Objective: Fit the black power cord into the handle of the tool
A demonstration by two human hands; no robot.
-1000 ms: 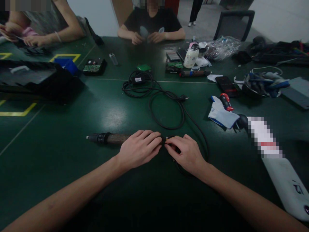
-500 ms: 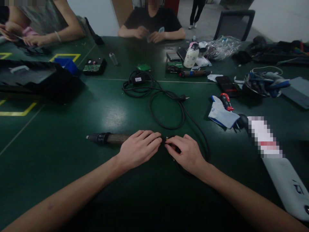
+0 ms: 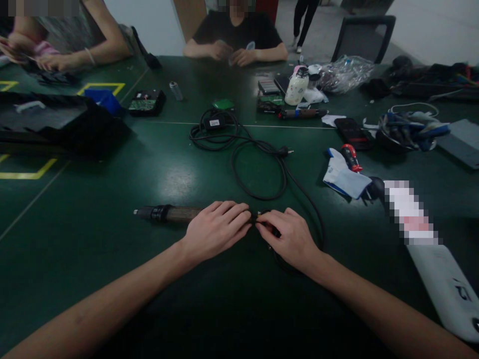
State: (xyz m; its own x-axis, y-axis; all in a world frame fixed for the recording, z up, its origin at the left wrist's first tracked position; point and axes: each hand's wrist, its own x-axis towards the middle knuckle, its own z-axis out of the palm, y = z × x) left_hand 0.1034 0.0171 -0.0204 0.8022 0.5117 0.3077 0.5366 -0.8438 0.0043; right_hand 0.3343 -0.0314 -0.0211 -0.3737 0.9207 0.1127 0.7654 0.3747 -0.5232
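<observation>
On the green table lies an electric screwdriver (image 3: 183,214), its bit end pointing left. My left hand (image 3: 219,227) is closed over the rear part of its body and hides that part. Just to the right, my right hand (image 3: 290,237) pinches a cable connector at the screwdriver's rear end; the fingers mostly cover it, and whether it is seated cannot be seen. A black cable (image 3: 318,214) runs from beneath the right hand up to loose coils and a black adapter box (image 3: 214,122).
A plug (image 3: 285,151) lies beside the coils. To the right are a glove (image 3: 346,177), a red-black screwdriver (image 3: 351,157) and a long white device (image 3: 445,289). A black tray (image 3: 48,122) stands left. Farther back sit a patterned bottle (image 3: 297,86) and two people.
My hands stay almost where they were, with the right fingertips slightly closer to the screwdriver's end. In the background, a walking person's legs have shifted.
</observation>
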